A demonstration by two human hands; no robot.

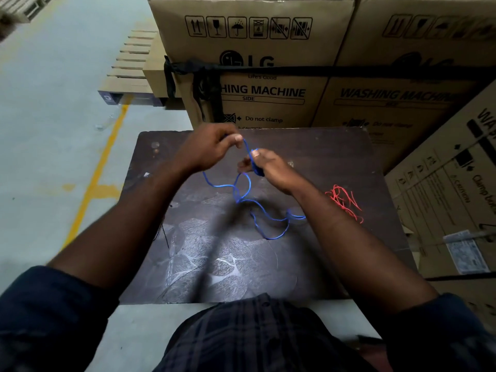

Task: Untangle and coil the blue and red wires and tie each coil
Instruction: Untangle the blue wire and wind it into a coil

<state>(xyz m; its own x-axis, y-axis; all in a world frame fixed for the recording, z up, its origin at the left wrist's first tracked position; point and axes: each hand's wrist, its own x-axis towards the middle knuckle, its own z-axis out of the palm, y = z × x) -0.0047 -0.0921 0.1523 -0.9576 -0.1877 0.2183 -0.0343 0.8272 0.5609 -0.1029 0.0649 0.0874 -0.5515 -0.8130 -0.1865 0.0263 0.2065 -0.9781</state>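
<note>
Left hand: raised above the counter, thumb and fingers pinching the blue wire near one end.
Right hand: just beside the left, fingers curled around a small gathered bunch of the same wire.
Blue wire: runs between both hands, then hangs in loose loops onto the counter near the right forearm.
Red wire: a tangled heap lying on the counter, right of the right forearm, apart from the blue.
Counter: dark, scuffed board.
Cardboard boxes: stacked behind the counter, printed "WASHING MACHINE".
</note>
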